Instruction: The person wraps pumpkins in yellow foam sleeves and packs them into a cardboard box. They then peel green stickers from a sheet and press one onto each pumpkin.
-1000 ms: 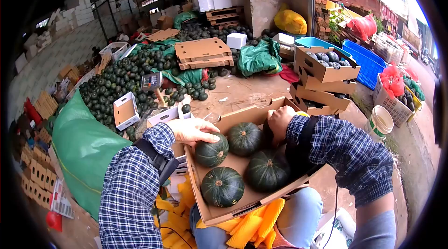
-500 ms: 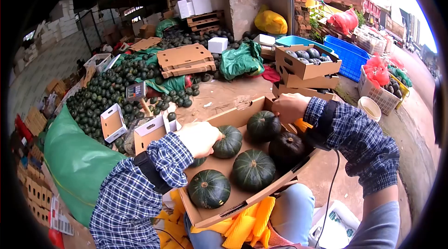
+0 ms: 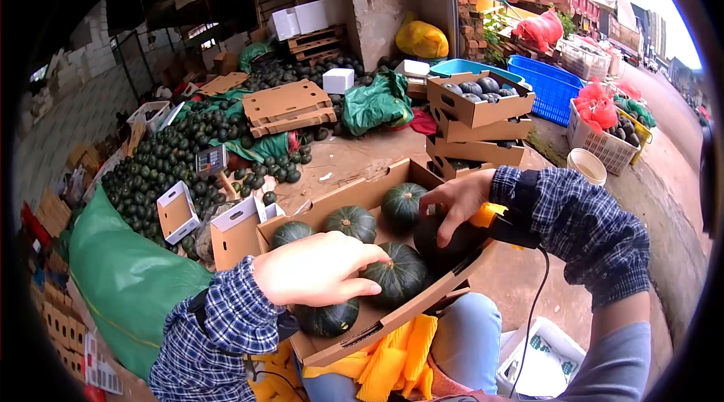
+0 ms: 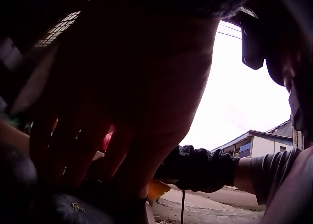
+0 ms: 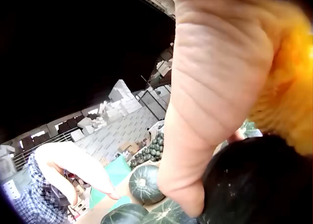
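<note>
A cardboard box (image 3: 411,168) rests across the person's lap, with several dark green pumpkins in it. My left hand (image 3: 317,270) is over the front pumpkins, its fingers and thumb extended. Its fingertips overlap the front middle pumpkin (image 3: 400,275); the front left pumpkin (image 3: 332,317) is partly hidden beneath the palm. Toward the right end, my right hand (image 3: 460,202) grips a darker pumpkin (image 3: 441,247), thumb down its near side. That pumpkin (image 5: 254,185) also fills the lower right of the right wrist view. Behind are more pumpkins, such as the back right one (image 3: 402,204).
Yellow ribbed padding (image 3: 400,357) lies on the lap. Stacked boxes (image 3: 483,130) and a white bucket (image 3: 587,167) stand right; a white foam box (image 3: 543,357) lies below. Leftward are a green sack (image 3: 128,281), a scale display (image 3: 211,161) and a pumpkin heap (image 3: 151,191).
My left hand has come from the back left pumpkins to the front middle one. My right hand has moved from the back right pumpkin onto the darker one at the right end.
</note>
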### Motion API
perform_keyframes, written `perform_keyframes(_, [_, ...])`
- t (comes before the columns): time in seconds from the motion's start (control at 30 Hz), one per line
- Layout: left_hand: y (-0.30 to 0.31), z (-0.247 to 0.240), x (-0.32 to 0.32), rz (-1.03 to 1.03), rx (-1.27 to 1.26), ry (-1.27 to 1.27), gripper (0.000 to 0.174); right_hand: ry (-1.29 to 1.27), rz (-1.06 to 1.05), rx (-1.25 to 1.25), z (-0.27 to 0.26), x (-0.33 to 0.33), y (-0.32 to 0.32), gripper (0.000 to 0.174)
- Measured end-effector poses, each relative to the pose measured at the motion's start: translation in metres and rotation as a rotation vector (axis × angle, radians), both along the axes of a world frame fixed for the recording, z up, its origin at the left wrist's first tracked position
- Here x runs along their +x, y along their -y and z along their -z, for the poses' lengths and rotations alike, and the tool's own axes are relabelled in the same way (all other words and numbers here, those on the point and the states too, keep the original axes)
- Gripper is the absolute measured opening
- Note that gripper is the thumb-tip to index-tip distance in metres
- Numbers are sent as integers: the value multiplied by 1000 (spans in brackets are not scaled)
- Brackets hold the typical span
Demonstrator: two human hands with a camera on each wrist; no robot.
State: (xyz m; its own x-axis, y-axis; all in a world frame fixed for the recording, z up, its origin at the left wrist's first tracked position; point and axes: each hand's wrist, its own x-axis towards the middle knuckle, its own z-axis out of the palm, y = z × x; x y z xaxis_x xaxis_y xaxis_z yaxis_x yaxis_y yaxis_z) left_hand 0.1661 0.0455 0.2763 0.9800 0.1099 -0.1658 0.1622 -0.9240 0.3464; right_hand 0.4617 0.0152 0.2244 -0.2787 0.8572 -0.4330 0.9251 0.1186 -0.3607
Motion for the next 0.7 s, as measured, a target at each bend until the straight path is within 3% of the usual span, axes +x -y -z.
perform_keyframes(0.03, [2, -2, -5, -34, -39, 165, 37, -183, 124, -16, -18, 2, 6, 72])
perform_keyframes(0.1, [9, -11, -9, -235, -94, 349, 32, -304, 145, 388, -62, -4, 35, 52])
perform_keyframes(0.13, [6, -8, -6, -340, -143, 405, 31, -485, 223, 569, -75, -16, 40, 44])
perform_keyframes(0.17, [17, -23, 2, -494, -342, 349, 36, -672, 305, 743, -84, -32, 42, 36])
perform_keyframes(0.23, [40, -41, 15, -519, -714, 454, 42, -803, 339, 1339, -102, -66, 42, 28])
perform_keyframes(0.3, [41, -25, 42, -151, -373, 1069, 47, -1149, 186, 1422, -110, -103, 47, 34])
perform_keyframes(0.33, [38, -29, 50, -94, -134, 1260, 49, -1339, 202, 1146, -112, -115, 60, 40])
perform_keyframes(0.37, [37, -31, 45, -162, -112, 1257, 44, -1503, 211, 852, -111, -126, 73, 47])
perform_keyframes(0.4, [32, -29, 41, -176, -167, 1277, 40, -1587, 44, 807, -108, -135, 83, 53])
perform_keyframes(0.43, [28, -29, 37, -187, -219, 1295, 35, -1668, 12, 795, -106, -139, 87, 55])
perform_keyframes(0.5, [31, -29, 23, -159, -271, 1319, 27, -1645, 32, 805, -95, -146, 88, 56])
perform_keyframes(0.53, [32, -28, 17, -185, -423, 1263, 23, -1490, 85, 956, -86, -152, 86, 57])
perform_keyframes(0.63, [23, -24, -5, -33, -539, 1178, 18, -1566, 43, 898, -70, -154, 69, 66])
perform_keyframes(0.67, [22, -21, -12, -16, -636, 1166, 18, -1627, 44, 795, -69, -154, 63, 61])
perform_keyframes(0.7, [16, -15, -18, 14, -706, 1176, 17, -1634, 2, 767, -71, -158, 62, 45])
